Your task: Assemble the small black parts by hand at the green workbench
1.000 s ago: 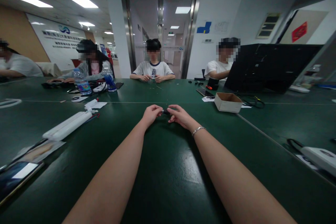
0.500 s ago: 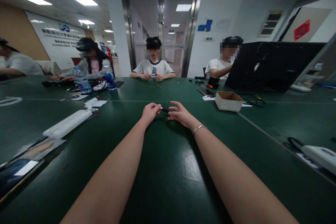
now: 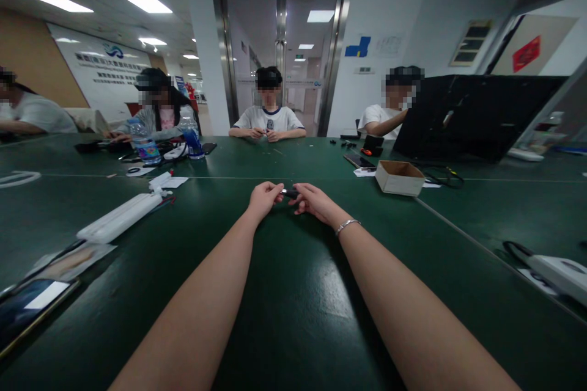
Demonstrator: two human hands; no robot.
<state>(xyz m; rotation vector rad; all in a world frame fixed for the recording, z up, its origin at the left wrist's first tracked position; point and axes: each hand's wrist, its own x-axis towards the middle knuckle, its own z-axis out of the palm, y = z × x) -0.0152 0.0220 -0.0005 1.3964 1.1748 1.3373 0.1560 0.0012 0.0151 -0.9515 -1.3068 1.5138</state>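
My two arms reach forward over a dark green table (image 3: pixel 293 293). My left hand (image 3: pixel 263 198) and my right hand (image 3: pixel 314 200) meet at the table's middle, both pinched on a small dark object (image 3: pixel 290 193) held between their fingertips. The object is short and black with a lighter tip; I cannot make out what it is. A thin silver bracelet (image 3: pixel 347 225) sits on my right wrist. Both hands rest low, close to the table top.
An open cardboard box (image 3: pixel 398 177) stands right of my hands. A black laptop (image 3: pixel 472 116) is behind it. A long white power strip (image 3: pixel 118 217) and a phone (image 3: pixel 32 305) lie left. Water bottles (image 3: pixel 143 145) and several seated people are at the far side.
My right fingers, spread half a second ago, have closed back on the small dark object. Both hands stay in the same spot; the view shifted slightly.
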